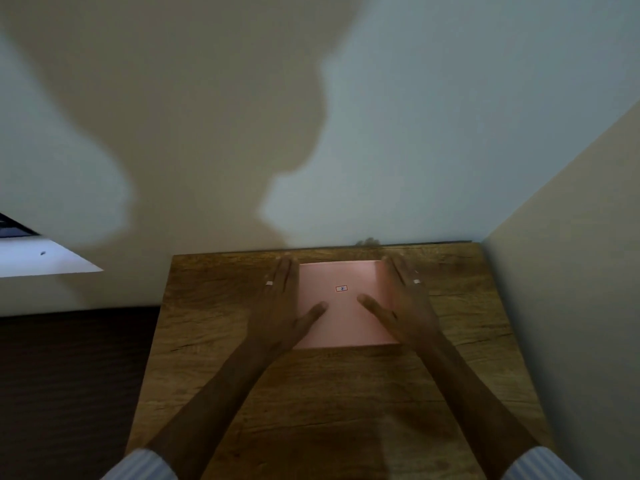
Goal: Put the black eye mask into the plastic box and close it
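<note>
While both hands rest on the pink plastic box (341,303), I read this as the closing step: the lid looks flat and shut, or nearly so. My left hand (282,306) lies along the box's left edge, my right hand (403,303) along its right edge. The fingers (394,271) of both are spread flat and open, gripping nothing, with the thumbs pressing on the lid. The black eye mask is nowhere in view; I judge it is already inside, though I cannot confirm that. To finish well, I would press evenly along both edges and the near rim until the lid seats all round.

The box sits toward the far side of the wooden counter (311,393), near the wall (415,133). A white ledge (45,258) lies well apart on the left. Nothing stands in the way.
</note>
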